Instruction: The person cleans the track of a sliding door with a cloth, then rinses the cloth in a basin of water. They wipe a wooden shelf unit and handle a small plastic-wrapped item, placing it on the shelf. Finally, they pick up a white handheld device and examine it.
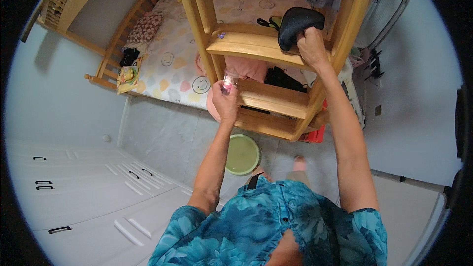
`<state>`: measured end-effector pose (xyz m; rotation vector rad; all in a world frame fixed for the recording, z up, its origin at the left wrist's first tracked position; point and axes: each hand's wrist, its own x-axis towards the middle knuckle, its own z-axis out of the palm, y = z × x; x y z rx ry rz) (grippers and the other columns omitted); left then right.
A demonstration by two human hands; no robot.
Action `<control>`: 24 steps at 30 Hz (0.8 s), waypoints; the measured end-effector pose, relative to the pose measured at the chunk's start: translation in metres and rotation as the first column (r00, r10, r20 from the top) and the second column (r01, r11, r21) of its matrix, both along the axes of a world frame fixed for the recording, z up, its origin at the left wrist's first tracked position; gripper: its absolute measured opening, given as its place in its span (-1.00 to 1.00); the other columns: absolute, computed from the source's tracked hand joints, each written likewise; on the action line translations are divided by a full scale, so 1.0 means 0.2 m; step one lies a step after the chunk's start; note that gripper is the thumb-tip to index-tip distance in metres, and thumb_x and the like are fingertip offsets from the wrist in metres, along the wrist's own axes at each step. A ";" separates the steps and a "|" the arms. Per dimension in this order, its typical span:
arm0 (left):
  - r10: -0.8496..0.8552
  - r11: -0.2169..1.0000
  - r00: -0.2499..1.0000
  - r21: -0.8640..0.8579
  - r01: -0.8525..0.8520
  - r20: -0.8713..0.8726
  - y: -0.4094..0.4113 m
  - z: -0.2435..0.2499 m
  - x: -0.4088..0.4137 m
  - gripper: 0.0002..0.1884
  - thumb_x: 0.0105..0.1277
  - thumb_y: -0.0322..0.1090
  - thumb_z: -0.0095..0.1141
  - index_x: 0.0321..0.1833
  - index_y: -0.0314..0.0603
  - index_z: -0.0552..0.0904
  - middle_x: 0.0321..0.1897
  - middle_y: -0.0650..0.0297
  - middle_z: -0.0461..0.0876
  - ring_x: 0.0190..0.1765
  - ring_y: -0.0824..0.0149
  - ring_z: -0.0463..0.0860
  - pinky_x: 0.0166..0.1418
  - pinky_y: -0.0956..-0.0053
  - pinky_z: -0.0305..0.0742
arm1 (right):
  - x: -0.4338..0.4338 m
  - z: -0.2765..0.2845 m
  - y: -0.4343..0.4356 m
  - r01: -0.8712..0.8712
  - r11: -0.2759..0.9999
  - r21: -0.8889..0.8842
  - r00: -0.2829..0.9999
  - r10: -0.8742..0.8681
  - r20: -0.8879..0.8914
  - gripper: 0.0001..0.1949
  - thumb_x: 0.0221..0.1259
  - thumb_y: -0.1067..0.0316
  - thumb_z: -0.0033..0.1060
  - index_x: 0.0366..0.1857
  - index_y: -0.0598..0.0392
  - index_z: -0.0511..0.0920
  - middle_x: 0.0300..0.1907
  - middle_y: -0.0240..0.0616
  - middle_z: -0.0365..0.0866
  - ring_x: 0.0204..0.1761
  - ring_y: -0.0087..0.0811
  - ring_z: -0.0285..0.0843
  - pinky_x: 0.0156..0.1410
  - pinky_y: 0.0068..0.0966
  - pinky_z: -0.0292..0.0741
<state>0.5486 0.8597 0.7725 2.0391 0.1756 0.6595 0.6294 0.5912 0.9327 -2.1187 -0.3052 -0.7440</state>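
Before me stands a wooden bunk-bed ladder (255, 46) with broad steps. My right hand (313, 46) grips a dark, rounded, soft-looking item (298, 26) over the right part of an upper step. In my left hand (226, 99), left of the ladder's middle step, is a small clear and pink object (228, 83) with a bright glint; its exact kind is unclear. A tiny purple item (221, 36) lies on the upper step's left end. Just left of the dark item, a black strap (264, 22) and something yellow-green show behind the step.
The lower bunk's mattress (173, 55) has a patterned sheet, with a checked pillow (145, 26) at its left end. On the floor by my feet sits a green basin (242, 154). White cabinets (88, 192) line the lower left; a red item (314, 135) lies beneath the ladder.
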 end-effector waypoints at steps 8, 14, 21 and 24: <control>0.269 0.779 0.962 0.577 -0.244 0.043 -0.12 -0.02 -0.04 -0.64 0.16 -0.38 0.26 0.04 -0.15 0.57 -0.09 0.02 0.46 -0.01 -0.03 0.47 0.03 0.11 0.38 | 0.03 -0.01 -0.01 -0.018 0.999 -0.046 0.982 0.009 -0.191 -0.84 0.23 0.50 -0.05 -0.28 0.42 0.49 -0.38 0.18 0.55 -0.27 -0.20 0.59 -0.03 -0.32 0.47; 0.073 0.945 0.997 0.316 -0.080 0.035 -0.09 -0.01 -0.09 -0.60 0.17 -0.42 0.21 0.09 -0.29 0.52 -0.02 -0.07 0.48 0.04 -0.08 0.50 0.08 0.15 0.44 | 0.04 -0.05 -0.04 -0.054 0.998 0.028 0.986 0.057 -0.158 -0.83 0.21 0.51 -0.06 -0.27 0.43 0.49 -0.37 0.18 0.56 -0.24 -0.19 0.59 -0.02 -0.33 0.47; 0.166 0.967 0.982 0.208 -0.144 -0.090 -0.05 0.07 -0.07 -0.71 0.25 -0.28 0.17 -0.05 -0.27 0.51 -0.33 -0.10 0.61 -0.19 -0.12 0.62 -0.09 0.12 0.49 | 0.02 -0.02 -0.02 -0.032 0.999 0.006 0.982 0.032 -0.184 -0.81 0.06 0.47 -0.01 -0.34 0.42 0.52 -0.31 0.38 0.42 -0.19 0.26 0.56 -0.13 -0.14 0.47; 0.190 0.900 0.960 0.426 -0.086 -0.207 -0.03 0.24 -0.02 -0.65 0.27 -0.09 0.17 -0.15 -0.28 0.54 -0.47 -0.07 0.67 -0.33 -0.16 0.67 -0.24 0.08 0.52 | -0.01 0.02 -0.02 -0.052 0.996 0.069 0.981 0.064 -0.184 -0.80 0.06 0.46 0.00 -0.35 0.43 0.54 -0.30 0.39 0.45 -0.16 0.27 0.56 -0.11 -0.13 0.48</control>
